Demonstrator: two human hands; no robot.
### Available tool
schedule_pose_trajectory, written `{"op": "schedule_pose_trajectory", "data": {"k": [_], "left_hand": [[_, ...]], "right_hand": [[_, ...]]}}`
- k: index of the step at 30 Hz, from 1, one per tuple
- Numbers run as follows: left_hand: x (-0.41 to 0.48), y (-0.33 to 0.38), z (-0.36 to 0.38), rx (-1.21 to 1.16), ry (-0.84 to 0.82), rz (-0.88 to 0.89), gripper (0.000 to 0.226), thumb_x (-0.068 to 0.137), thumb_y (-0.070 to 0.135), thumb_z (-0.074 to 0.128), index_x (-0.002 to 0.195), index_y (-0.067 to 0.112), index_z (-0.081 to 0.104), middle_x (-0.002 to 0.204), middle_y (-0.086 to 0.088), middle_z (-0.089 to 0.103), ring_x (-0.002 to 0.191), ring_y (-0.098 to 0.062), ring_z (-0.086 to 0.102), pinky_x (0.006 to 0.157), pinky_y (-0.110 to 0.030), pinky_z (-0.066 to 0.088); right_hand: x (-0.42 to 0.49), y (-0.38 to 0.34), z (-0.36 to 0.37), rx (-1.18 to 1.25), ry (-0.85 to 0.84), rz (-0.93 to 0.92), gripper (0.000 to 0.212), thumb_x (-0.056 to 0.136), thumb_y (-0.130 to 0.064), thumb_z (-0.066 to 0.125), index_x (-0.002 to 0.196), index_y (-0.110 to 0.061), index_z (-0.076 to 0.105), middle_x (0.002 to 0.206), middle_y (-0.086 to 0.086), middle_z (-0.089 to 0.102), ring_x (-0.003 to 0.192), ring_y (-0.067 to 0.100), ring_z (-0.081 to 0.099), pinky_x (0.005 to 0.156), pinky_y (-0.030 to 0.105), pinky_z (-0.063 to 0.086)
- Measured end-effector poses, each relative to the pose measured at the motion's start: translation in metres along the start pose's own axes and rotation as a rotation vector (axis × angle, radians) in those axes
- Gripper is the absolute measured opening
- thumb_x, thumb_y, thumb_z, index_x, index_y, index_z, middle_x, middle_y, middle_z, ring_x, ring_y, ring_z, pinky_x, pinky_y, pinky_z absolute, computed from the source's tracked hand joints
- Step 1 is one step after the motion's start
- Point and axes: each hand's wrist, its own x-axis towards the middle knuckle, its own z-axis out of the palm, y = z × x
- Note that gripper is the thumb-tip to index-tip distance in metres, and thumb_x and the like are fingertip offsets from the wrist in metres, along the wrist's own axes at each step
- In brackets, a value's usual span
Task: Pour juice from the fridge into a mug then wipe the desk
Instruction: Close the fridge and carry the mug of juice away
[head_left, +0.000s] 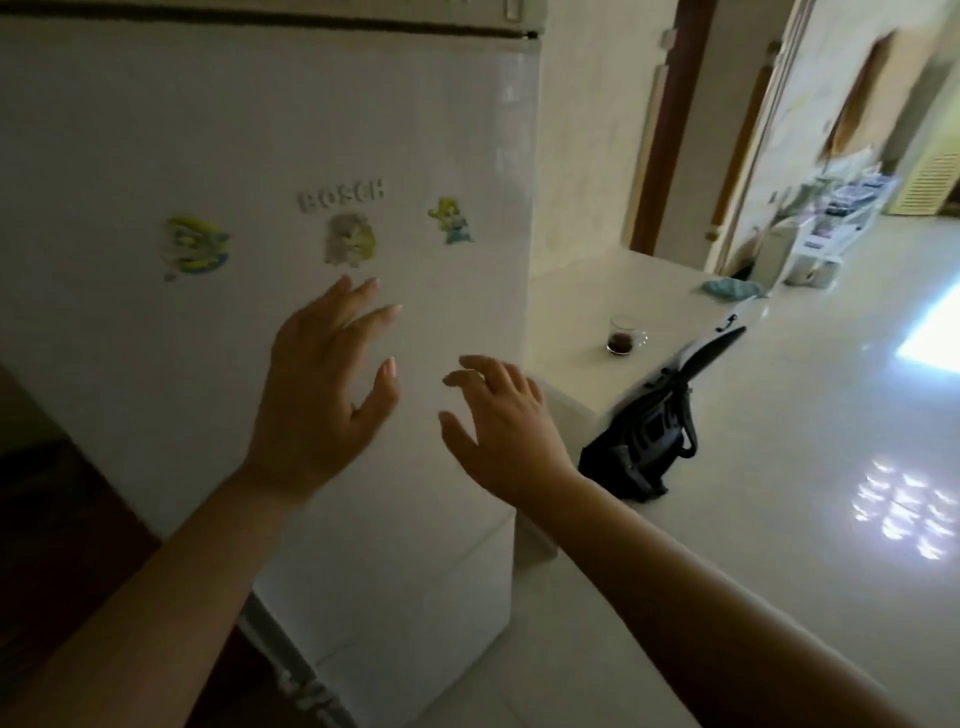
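A white fridge (260, 130) with cartoon stickers fills the left of the head view, its door closed. My left hand (322, 395) is raised in front of the door with fingers spread, holding nothing. My right hand (504, 421) hovers beside it near the door's right edge, fingers apart and empty. On the white desk (587, 291) to the right of the fridge stands a clear glass mug (623, 335) with dark juice in its bottom. A blue-green cloth (730, 288) lies crumpled at the desk's far end.
A black bag (644, 441) leans against the desk's front on the pale tiled floor. A dark flat object (711, 348) sticks out past the desk edge. A low white shelf (836, 218) with clutter stands far down the room.
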Motion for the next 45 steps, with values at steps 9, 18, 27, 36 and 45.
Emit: {"op": "schedule_pose_trajectory", "data": {"k": [9,18,27,36,45], "left_hand": [[0.034,0.112,0.162,-0.343,-0.189,-0.165,0.048,0.093,0.036,0.041,0.126,0.003,0.053,0.129,-0.015,0.056,0.121,-0.024,0.051,0.103,-0.04,0.04],[0.091,0.235,0.292,-0.665,-0.303,-0.346,0.05,0.089,0.041,0.04,0.124,0.008,0.053,0.111,-0.011,0.061,0.086,0.009,0.046,0.079,-0.006,0.04],[0.15,0.263,0.429,-0.721,-0.371,-0.414,0.049,0.087,0.046,0.039,0.121,0.015,0.053,0.115,0.01,0.053,0.108,0.005,0.047,0.091,-0.003,0.033],[0.215,0.248,0.57,-0.666,-0.334,-0.554,0.04,0.085,0.044,0.041,0.116,0.023,0.054,0.114,0.009,0.056,0.11,-0.006,0.052,0.094,-0.025,0.042],[0.24,0.225,0.653,-0.51,-0.348,-0.763,0.035,0.086,0.031,0.05,0.119,0.018,0.054,0.114,0.011,0.053,0.108,-0.005,0.05,0.094,-0.023,0.041]], "right_hand": [[-0.054,0.211,-0.076,-0.038,-0.065,0.239,0.033,0.092,-0.042,0.045,0.122,-0.029,0.048,0.134,-0.006,0.045,0.128,0.016,0.036,0.11,0.038,0.024],[-0.085,0.371,-0.135,0.002,-0.155,0.391,0.029,0.093,-0.037,0.047,0.121,-0.029,0.051,0.13,-0.004,0.05,0.123,0.016,0.042,0.109,0.041,0.032],[-0.05,0.502,-0.132,0.026,-0.187,0.434,0.028,0.093,-0.036,0.047,0.12,-0.029,0.052,0.129,-0.004,0.051,0.12,0.014,0.044,0.106,0.037,0.035],[0.046,0.627,-0.121,0.065,-0.222,0.408,0.029,0.094,-0.033,0.046,0.122,-0.026,0.052,0.126,-0.003,0.053,0.119,0.015,0.044,0.104,0.034,0.031],[0.138,0.729,-0.088,0.169,-0.37,0.312,0.028,0.093,-0.032,0.048,0.12,-0.026,0.053,0.127,-0.003,0.052,0.12,0.017,0.043,0.105,0.042,0.035]]}}
